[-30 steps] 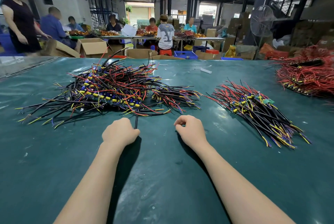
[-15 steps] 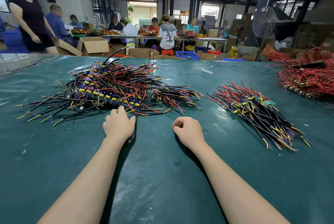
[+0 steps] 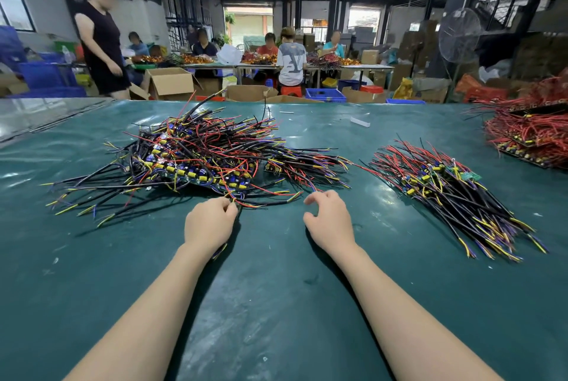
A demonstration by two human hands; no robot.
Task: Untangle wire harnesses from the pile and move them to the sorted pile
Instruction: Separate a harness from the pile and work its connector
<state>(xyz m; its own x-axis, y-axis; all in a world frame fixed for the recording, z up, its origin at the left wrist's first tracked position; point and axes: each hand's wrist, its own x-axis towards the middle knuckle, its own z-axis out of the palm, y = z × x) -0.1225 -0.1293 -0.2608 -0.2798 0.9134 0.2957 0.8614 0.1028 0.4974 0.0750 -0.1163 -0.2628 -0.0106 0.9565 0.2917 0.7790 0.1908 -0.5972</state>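
**Left hand on a harness at the pile's near edge**

Both hands are down on the green counter (image 3: 276,304). The left hand (image 3: 210,224) sits at the near edge of the tangled pile (image 3: 196,159), fingers curled round one harness (image 3: 220,251). The right hand (image 3: 330,221) rests just beside it, fingers loosely bent, thumb apart, holding nothing.

Look at that tangled pile: black sheathed cables, thin red leads and small boards studded with blue and yellow parts, all crossing one another. It sprawls left of centre, wider than it is deep, its long axis running left to right across the counter. Black cables with yellow and purple tips fan out toward the left and near-left, and another bunch pokes out to the right.

The gripped harness runs from the pile toward the person, under the palm. Its coloured tips peek out beneath the wrist, pointing at the camera.

Off to the right, well apart, lies the sorted pile (image 3: 445,196), and it's neat. The harnesses lie side by side on one diagonal, red leads aimed far-left, black cables with yellow tips aimed near-right. At the far right edge sits a red heap (image 3: 528,132) of wires.
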